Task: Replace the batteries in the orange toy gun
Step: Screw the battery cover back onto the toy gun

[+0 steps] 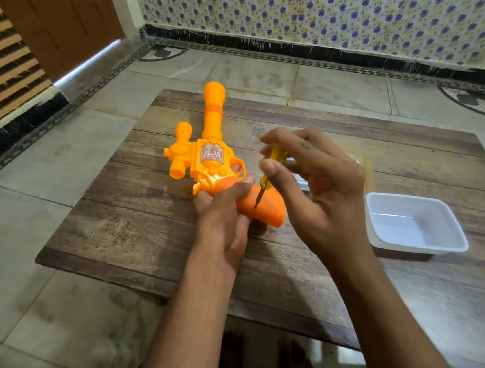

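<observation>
The orange toy gun (208, 157) lies flat on the wooden board (132, 227), with its long barrel pointing away from me and its grip toward me. My left hand (223, 211) holds the gun down at the grip, the fingers curled around it. My right hand (308, 183) pinches the yellow screwdriver (269, 171) between the thumb and the first fingers; the other fingers are spread loosely. The tip of the tool stands on the grip (265, 208), where I think the screw of the battery cover is, but the screw itself is too small to see.

To do this step well, I should keep the screwdriver straight in line with the screw, press down a little, and turn slowly, so the tip does not slip and damage the soft plastic. My left hand must keep the gun from turning. The loose screw can go into the white tray (416, 225) at my right, so it does not get lost.

The gun is smooth, shiny plastic with round shapes and a silver sticker on its side. The screwdriver handle is clear yellow plastic, and the shaft is thin dark metal. The board has a rough wood pattern. The tray is a rectangle with rounded corners.
</observation>
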Demonstrator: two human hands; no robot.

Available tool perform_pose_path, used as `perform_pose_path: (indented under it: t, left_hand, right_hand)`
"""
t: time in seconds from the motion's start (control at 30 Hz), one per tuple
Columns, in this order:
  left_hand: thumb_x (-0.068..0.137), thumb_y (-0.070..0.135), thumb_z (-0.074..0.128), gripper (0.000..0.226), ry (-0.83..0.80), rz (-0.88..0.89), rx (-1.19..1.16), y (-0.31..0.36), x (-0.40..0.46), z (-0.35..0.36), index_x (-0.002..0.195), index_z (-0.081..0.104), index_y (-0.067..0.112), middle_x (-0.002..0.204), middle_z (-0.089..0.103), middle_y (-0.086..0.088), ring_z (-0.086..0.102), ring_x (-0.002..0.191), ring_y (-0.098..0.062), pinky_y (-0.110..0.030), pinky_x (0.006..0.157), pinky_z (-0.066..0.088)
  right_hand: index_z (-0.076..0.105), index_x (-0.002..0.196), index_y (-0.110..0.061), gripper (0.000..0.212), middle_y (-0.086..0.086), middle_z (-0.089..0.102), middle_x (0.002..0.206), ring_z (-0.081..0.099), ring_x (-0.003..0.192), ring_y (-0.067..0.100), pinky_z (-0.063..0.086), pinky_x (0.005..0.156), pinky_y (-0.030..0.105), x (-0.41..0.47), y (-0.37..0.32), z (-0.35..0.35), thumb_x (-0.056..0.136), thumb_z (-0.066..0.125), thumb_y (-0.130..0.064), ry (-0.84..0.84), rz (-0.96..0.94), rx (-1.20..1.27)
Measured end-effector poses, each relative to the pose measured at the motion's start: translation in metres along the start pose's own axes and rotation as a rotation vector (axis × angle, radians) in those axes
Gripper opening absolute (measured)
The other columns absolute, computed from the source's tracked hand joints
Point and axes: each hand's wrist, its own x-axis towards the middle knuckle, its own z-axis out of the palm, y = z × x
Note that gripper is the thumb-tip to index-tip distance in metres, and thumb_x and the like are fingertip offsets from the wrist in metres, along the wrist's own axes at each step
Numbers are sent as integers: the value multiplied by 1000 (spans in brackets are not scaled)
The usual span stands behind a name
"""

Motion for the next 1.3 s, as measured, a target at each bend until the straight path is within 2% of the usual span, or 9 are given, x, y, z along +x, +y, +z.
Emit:
perform_pose_path:
  t: [0.13,0.27,0.4,0.5,0.67,0.77,0.93,1.17,1.3]
  left_hand:
    - [86,-9,68,59,-7,16,-4,0,2,-3,141,53,7,135,66,-23,65,123,-44,-70,91,53]
    - [87,-14,63,58,6,19,-17,3,-1,0,141,52,7,133,66,-27,67,119,-46,-77,97,47]
    - [89,-9,64,54,8,-23,13,5,0,-1,139,54,10,123,72,-21,74,101,-38,-58,75,59]
    - [88,-9,67,55,5,-26,0,5,2,-2,140,53,6,125,71,-20,73,100,-32,-47,63,63]
    - [83,-9,71,66,-10,19,-26,2,3,-4,143,51,8,136,65,-24,65,122,-45,-75,94,49]
    - [85,-13,66,65,-13,16,-17,0,5,-4,144,51,9,131,68,-25,68,119,-44,-73,99,49]
    - [84,-12,68,63,-2,22,-15,0,9,-6,142,53,7,134,68,-20,66,123,-40,-68,97,52]
    - [87,-19,59,64,32,42,-43,0,7,-6,146,47,3,135,64,-27,67,120,-43,-68,101,50]
    - [88,-19,57,65,39,25,-46,0,8,-7,147,46,5,136,64,-26,68,118,-42,-69,101,50]
  right_hand:
    - [73,110,5,22,15,71,99,74,94,25,60,79,46,-1,-1,-1,91,66,13,-30,19,72]
    - [77,106,-5,19,15,62,86,69,80,27,59,70,38,0,0,2,87,81,-4,14,25,-32]
    - [75,111,-4,19,13,64,94,68,89,26,59,76,38,-1,0,2,92,76,-6,-2,-3,-15]
    - [70,115,3,26,13,69,106,72,100,29,58,80,49,-4,2,0,92,63,12,-52,27,105]
    - [75,113,-6,25,14,63,88,70,82,27,57,70,41,-1,4,3,89,77,2,-4,16,-24]
    - [76,113,-6,24,13,58,84,63,77,23,56,72,31,0,1,3,89,80,-8,14,-19,-101]
    - [70,115,7,24,15,71,109,74,101,24,59,84,45,-3,2,1,93,62,13,-55,9,96]
    - [74,103,3,32,7,75,94,74,91,19,60,79,34,-1,3,3,82,65,26,-112,-26,-11]
    - [75,101,1,22,3,76,91,74,88,11,61,76,29,-1,0,4,86,71,16,-65,-16,-63]
